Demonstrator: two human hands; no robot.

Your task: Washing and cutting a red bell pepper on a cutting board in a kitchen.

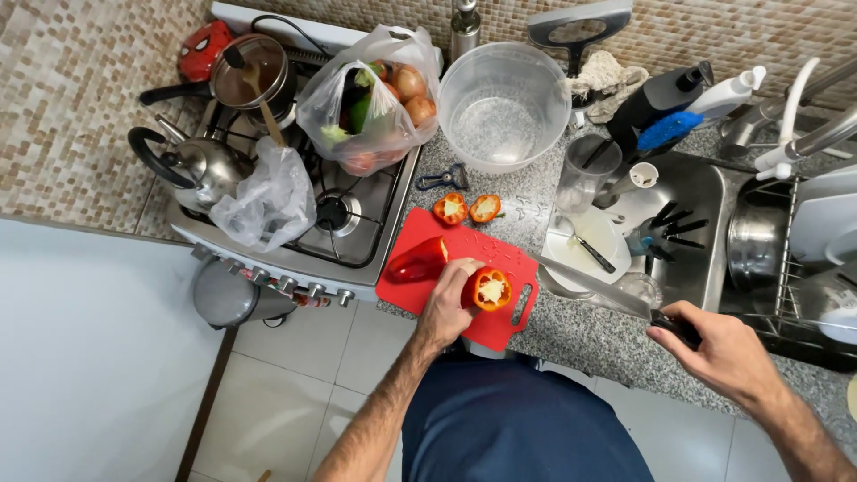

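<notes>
The left hand (446, 303) rests on the red cutting board (500, 330) and closes around a cut red pepper half (491, 289), whose pale seed core faces up at the hand's 3 o'clock side. A second, larger red pepper piece (416, 261) lies on the board just beside the hand, at its 11 o'clock. The right hand (723, 353) is wrapped tight on the dark handle of a long knife (594, 287); the blade points toward 10 o'clock, its tip near the board's right edge. Two small pepper tops (469, 209) sit on the granite desk (580, 335) at 12 o'clock from the board, with a clear plastic bowl (504, 105) beyond them. A bag of vegetables (370, 103) sits on the stove (357, 223).
</notes>
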